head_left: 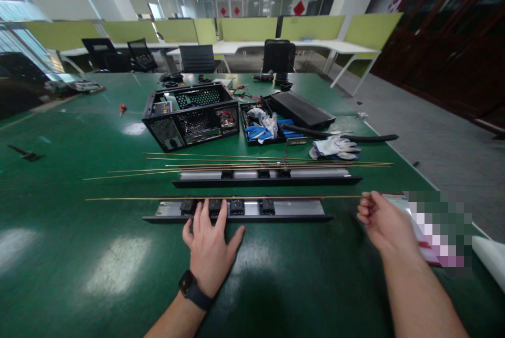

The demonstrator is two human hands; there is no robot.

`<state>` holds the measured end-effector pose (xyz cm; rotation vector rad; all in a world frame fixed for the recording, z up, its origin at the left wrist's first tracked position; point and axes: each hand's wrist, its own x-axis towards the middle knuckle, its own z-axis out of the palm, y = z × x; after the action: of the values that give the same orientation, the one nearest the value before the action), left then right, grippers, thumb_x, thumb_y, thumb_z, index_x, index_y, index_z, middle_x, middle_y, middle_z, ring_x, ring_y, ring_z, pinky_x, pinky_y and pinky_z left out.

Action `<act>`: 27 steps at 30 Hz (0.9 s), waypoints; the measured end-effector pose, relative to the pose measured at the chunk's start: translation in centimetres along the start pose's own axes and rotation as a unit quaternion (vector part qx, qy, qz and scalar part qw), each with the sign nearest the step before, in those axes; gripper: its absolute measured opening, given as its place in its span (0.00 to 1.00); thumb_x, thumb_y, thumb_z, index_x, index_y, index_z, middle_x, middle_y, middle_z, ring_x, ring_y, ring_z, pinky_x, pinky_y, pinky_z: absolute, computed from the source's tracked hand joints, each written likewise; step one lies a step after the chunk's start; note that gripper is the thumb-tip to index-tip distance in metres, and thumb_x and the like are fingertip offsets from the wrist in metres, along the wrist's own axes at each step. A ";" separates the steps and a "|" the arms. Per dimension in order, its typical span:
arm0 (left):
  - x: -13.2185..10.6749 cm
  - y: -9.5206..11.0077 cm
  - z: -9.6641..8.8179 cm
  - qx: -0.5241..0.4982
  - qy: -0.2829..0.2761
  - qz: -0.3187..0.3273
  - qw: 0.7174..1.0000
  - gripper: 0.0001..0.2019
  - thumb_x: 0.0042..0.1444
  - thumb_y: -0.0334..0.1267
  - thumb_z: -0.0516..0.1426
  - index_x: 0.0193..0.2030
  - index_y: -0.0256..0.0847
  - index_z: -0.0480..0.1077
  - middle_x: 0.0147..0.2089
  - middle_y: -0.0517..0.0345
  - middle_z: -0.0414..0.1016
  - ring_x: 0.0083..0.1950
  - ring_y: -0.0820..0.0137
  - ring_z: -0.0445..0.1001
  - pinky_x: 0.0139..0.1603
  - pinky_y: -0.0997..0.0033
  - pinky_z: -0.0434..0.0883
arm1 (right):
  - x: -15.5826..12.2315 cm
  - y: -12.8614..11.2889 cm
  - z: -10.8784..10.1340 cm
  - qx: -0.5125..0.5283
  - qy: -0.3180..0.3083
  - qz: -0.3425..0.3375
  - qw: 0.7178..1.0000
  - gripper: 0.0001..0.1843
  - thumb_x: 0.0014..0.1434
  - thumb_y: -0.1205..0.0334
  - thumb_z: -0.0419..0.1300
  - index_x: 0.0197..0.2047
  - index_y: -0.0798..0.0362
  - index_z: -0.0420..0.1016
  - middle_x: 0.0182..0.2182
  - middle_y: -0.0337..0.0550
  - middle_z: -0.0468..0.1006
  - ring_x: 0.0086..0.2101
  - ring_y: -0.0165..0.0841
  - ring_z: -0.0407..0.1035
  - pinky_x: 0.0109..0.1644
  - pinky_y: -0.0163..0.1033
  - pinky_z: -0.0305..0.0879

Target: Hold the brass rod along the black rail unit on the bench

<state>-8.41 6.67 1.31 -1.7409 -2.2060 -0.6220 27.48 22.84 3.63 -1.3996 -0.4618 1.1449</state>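
My left hand (209, 246), with a dark watch on the wrist, lies spread over the nearer metal channel (292, 208). Its fingertips touch or cover part of a black block (215, 205) in the channel; the exact contact is hidden. Other black blocks (237, 206) sit along the same channel. A thin brass-coloured rod (126, 199) runs lengthwise along the channel's far edge and sticks out past both ends. At its right end, my right hand (381, 217) is closed in a pinch around the rod.
Behind lies a second channel (323, 174) with several loose thin rods (130, 171) across it. Farther back are an open black computer case (209, 125), a tray of gloves (262, 126), a dark panel (302, 109) and another glove (335, 147). A black tube (355, 138) overhangs the table's right edge.
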 end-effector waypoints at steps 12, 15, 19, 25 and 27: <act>0.5 -0.3 0.3 0.001 -0.013 0.013 1.000 0.29 0.67 0.52 0.59 0.71 0.45 0.69 0.72 0.28 0.62 0.75 0.42 0.61 0.66 0.36 0.62 | -0.6 -0.2 0.4 0.013 0.006 0.002 1.000 0.12 0.67 0.64 0.60 0.30 0.54 0.73 0.23 0.36 0.66 0.19 0.24 0.56 0.17 0.28 0.48; 0.9 -0.5 0.5 -0.010 -0.014 0.024 1.000 0.27 0.66 0.51 0.60 0.70 0.47 0.70 0.73 0.30 0.62 0.75 0.43 0.61 0.66 0.38 0.63 | -0.4 -0.1 0.3 0.011 0.003 0.001 1.000 0.11 0.67 0.64 0.61 0.30 0.54 0.73 0.23 0.36 0.66 0.19 0.24 0.56 0.17 0.28 0.49; 1.3 -0.9 0.7 -0.015 -0.008 0.037 0.999 0.27 0.65 0.52 0.61 0.68 0.45 0.73 0.72 0.28 0.62 0.75 0.43 0.61 0.68 0.40 0.65 | -0.1 0.1 0.1 0.015 -0.014 -0.002 1.000 0.11 0.66 0.62 0.63 0.30 0.53 0.73 0.22 0.35 0.65 0.18 0.24 0.55 0.16 0.28 0.48; 2.0 -1.1 0.8 -0.032 -0.010 0.045 0.998 0.29 0.63 0.54 0.63 0.66 0.40 0.75 0.73 0.29 0.64 0.76 0.41 0.61 0.72 0.40 0.63 | 0.2 0.3 -0.1 0.007 -0.015 -0.013 1.000 0.11 0.65 0.61 0.64 0.31 0.53 0.73 0.23 0.35 0.66 0.19 0.24 0.56 0.17 0.28 0.49; 2.1 -1.1 0.8 -0.034 -0.016 0.048 0.998 0.29 0.63 0.55 0.62 0.66 0.40 0.75 0.73 0.30 0.64 0.77 0.41 0.59 0.74 0.40 0.61 | 0.3 0.4 -0.2 0.004 -0.019 -0.014 1.000 0.11 0.64 0.60 0.65 0.31 0.53 0.73 0.23 0.36 0.66 0.19 0.24 0.56 0.17 0.28 0.48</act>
<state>-9.93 8.68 1.40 -1.8901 -2.1312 -0.6596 27.62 22.89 3.17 -1.3630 -0.5019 1.1512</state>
